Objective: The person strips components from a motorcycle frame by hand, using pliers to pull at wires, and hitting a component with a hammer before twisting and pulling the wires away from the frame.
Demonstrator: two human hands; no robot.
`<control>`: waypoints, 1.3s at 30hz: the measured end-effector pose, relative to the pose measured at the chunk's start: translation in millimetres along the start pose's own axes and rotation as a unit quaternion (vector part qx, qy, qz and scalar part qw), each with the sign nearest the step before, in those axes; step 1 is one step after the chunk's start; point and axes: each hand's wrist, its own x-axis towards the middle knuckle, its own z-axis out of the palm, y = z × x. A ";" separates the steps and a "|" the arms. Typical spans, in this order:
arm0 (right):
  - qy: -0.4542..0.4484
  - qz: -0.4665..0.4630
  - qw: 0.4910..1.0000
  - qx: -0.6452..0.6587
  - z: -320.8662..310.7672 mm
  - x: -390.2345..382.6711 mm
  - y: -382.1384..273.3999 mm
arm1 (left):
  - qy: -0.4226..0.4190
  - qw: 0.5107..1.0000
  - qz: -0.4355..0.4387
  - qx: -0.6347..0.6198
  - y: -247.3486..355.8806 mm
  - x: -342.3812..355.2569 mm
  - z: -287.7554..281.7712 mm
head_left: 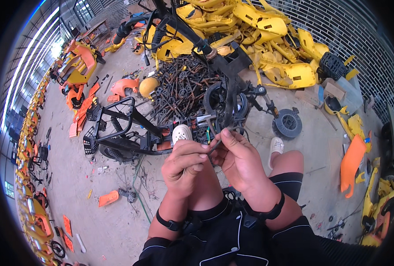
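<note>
My left hand (184, 165) and my right hand (240, 160) are close together in front of my lap, fingers pinched. Between them runs a thin dark cable (215, 146), gripped from both sides, with a loop bending past my right fingertips. Just beyond the fingers is a grey T-shaped metal piece (209, 123); whether a hand touches it I cannot tell. Below and ahead lies a stripped black scooter frame (137, 122), its steering column (225, 66) rising toward the upper middle. One of my shoes (181, 133) rests against the frame.
A heap of dark metal parts (179, 84) lies behind the frame, with yellow body panels (268, 40) piled by the wall. A small wheel (288, 123) is at right, near an orange panel (353, 162). Rows of scooters (28, 177) line the left side.
</note>
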 end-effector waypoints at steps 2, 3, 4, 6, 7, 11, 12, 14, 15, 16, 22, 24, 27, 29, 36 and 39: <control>-0.013 0.000 1.000 0.005 -3.1 0.6 2.8 | -0.015 0.999 -0.018 -0.047 -1.2 -3.2 1.9; -0.020 0.000 1.000 0.007 -4.3 0.7 3.9 | -0.017 0.996 -0.043 -0.082 -2.1 -8.4 3.2; -0.020 0.004 1.000 0.009 -4.4 -0.1 5.1 | -0.018 0.991 -0.067 -0.116 -2.4 -12.7 2.7; -0.021 0.010 1.000 0.014 -4.5 -1.9 7.6 | -0.023 0.987 -0.058 -0.147 -5.0 -12.1 0.5; -0.022 0.010 1.000 0.016 -5.6 -1.8 9.4 | -0.026 0.985 -0.051 -0.164 -6.0 -10.2 0.4; -0.017 -0.011 1.000 0.012 -8.0 -3.2 17.7 | -0.009 0.980 -0.079 -0.183 -2.9 -12.7 -2.3; -0.014 -0.021 1.000 0.008 -8.1 -3.1 18.7 | 0.000 0.980 -0.082 -0.179 -2.6 -15.0 -2.9; -0.018 -0.032 0.999 0.009 -7.9 -1.2 21.3 | 0.020 0.980 -0.091 -0.174 -4.3 -17.4 -4.3; -0.020 -0.038 0.999 0.009 -8.0 -0.2 22.4 | 0.030 0.980 -0.098 -0.173 -5.7 -18.3 -4.4; -0.019 -0.042 0.999 0.012 -8.4 1.1 22.9 | 0.041 0.979 -0.104 -0.172 -6.8 -19.0 -4.3; -0.026 -0.051 0.998 0.013 -14.3 6.4 21.7 | 0.054 0.967 -0.152 -0.196 -7.4 -23.8 -5.9; -0.027 -0.056 0.998 0.006 -15.8 7.3 22.4 | 0.060 0.964 -0.156 -0.205 -8.1 -24.9 -4.6; -0.014 -0.066 0.998 0.000 -17.4 7.7 21.3 | 0.069 0.957 -0.183 -0.214 -7.7 -26.9 -4.3; -0.020 -0.074 0.997 0.002 -21.4 8.1 19.6 | 0.073 0.952 -0.193 -0.226 -7.5 -26.3 -1.8; -0.017 -0.077 0.997 -0.001 -15.4 7.8 15.5 | 0.069 0.949 -0.193 -0.241 -3.0 -19.8 0.0; -0.015 -0.073 0.997 0.000 -18.6 5.0 16.5 | 0.069 0.947 -0.193 -0.248 -3.3 -23.0 -0.8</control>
